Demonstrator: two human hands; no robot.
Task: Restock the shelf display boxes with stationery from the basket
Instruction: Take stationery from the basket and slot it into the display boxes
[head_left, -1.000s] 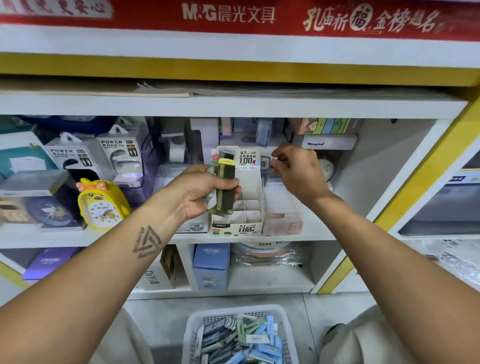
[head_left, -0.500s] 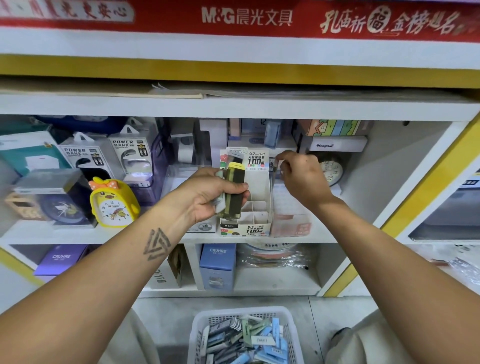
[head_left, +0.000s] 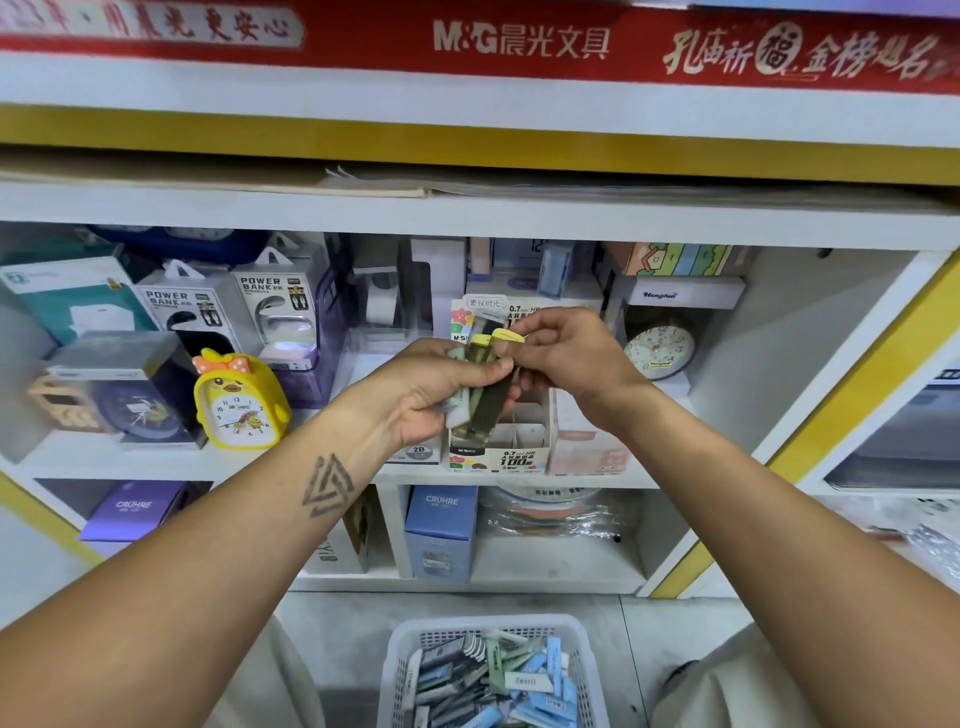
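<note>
Evidently mid-restock, the left hand gripped a bundle of lead cases before the display box, while the right hand pinched one yellow-capped case, next needing a free compartment.

Olive, yellow-capped lead cases held upright before the compartmented display box; basket holds more.
</note>
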